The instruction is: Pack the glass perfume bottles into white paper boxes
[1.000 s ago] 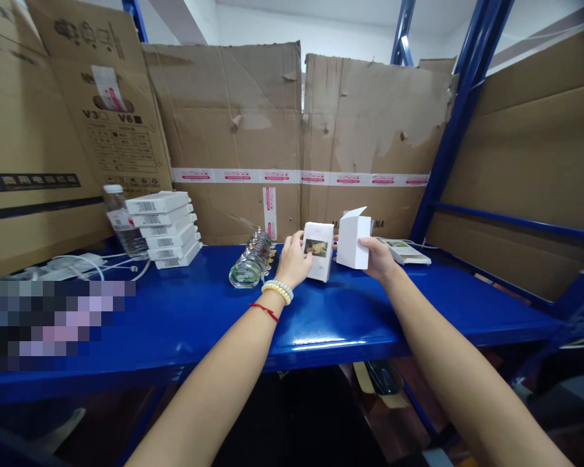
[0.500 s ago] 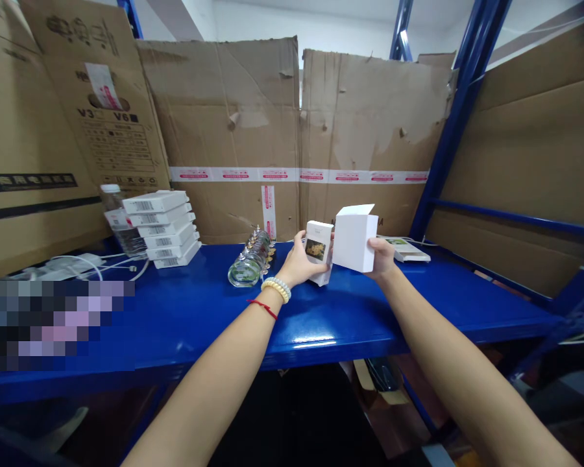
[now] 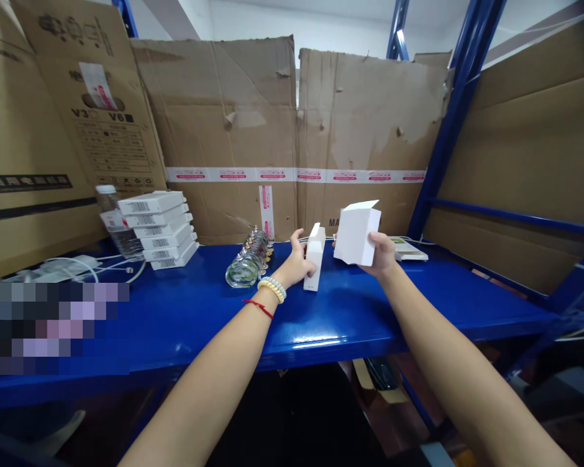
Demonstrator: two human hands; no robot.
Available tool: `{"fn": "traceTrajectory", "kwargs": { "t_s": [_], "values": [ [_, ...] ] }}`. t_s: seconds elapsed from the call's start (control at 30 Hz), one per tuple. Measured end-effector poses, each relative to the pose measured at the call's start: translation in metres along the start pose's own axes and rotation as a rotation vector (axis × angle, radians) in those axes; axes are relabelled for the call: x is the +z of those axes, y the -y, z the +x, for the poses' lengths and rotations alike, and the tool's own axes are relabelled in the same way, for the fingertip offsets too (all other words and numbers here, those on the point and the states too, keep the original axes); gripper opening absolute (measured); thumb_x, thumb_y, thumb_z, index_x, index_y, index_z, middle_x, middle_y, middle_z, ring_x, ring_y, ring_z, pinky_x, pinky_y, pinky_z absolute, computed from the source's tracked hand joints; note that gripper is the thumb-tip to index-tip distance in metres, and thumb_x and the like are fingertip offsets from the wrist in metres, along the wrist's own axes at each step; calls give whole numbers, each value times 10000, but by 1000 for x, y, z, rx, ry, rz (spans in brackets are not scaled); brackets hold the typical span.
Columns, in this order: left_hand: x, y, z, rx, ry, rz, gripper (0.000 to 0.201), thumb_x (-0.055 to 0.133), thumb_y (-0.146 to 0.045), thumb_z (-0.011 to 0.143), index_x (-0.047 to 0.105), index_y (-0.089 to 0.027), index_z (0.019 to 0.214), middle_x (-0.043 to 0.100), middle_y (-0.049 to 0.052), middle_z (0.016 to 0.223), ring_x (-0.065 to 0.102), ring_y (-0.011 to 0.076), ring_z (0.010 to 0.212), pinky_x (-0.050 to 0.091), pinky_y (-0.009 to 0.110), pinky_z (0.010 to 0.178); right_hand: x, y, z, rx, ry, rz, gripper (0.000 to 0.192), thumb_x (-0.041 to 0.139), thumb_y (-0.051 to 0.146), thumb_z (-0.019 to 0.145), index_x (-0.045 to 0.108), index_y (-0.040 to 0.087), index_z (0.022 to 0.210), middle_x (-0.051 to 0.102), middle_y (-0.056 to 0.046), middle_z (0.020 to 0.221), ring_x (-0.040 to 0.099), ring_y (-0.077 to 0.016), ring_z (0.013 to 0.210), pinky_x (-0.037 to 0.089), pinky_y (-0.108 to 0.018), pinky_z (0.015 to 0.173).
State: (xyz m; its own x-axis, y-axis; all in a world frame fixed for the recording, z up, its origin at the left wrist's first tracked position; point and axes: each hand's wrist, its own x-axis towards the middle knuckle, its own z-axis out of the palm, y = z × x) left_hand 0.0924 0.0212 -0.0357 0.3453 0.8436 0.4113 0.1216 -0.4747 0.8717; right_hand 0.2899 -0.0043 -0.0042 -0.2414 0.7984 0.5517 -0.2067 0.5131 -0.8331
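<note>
The slim box [image 3: 312, 271] has turned since the earlier frame, its narrow side now facing the viewer, upright to the right of the row of glass objects [image 3: 248, 258], with the left hand [image 3: 294, 264] laying a thumb on it, forefinger lifted, the remaining grip hidden. The right hand [image 3: 382, 254] pinches a white box [image 3: 353, 237], flap raised, above the blue surface [image 3: 340, 321], before the upright cardboard [image 3: 365, 117]
</note>
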Motion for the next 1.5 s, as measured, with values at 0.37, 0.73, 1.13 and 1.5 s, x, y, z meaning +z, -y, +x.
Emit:
{"fn": "traceTrajectory", "kwargs": {
  "t_s": [0.37, 0.73, 1.13, 1.5],
  "values": [
    [4, 3, -4, 184, -183, 328, 1103, 779, -223, 529, 87, -195, 1387, 369, 200, 1346, 389, 328, 1305, 311, 505, 1101, -4, -21, 10, 5, -442, -339, 645, 765, 478, 515, 528, 208, 1050, 682, -108, 1029, 657, -305, 913, 521, -487, 796],
    [25, -39, -22, 646, -424, 635, 382, 563, -342, 821, 486, -185, 1161, 584, 115, 1144, 524, 257, 1118, 396, 442, 996, 12, -14, -1, -561, -708, -980, 888, 749, 494, 592, 327, 213, 1320, 539, -141, 1229, 563, -321, 1093, 458, -498, 921],
    [23, -40, -14, 425, -499, 326, 722, 628, -381, 792, 306, -192, 1410, 460, 157, 1369, 438, 296, 1297, 363, 441, 1072, 27, -15, -3, -456, -232, -497, 535, 639, 450, 804, 532, 259, 1292, 655, -93, 1119, 641, -229, 921, 559, -359, 685],
    [16, -36, -14, 332, -326, 196, 970, 874, -418, 448, 429, -189, 1278, 475, 118, 1209, 475, 315, 1194, 397, 470, 1020, 20, -8, -2, -77, -7, 21, 517, 826, 420, 598, 637, 259, 1051, 715, -22, 951, 674, -219, 872, 542, -360, 791]
  ]
}}
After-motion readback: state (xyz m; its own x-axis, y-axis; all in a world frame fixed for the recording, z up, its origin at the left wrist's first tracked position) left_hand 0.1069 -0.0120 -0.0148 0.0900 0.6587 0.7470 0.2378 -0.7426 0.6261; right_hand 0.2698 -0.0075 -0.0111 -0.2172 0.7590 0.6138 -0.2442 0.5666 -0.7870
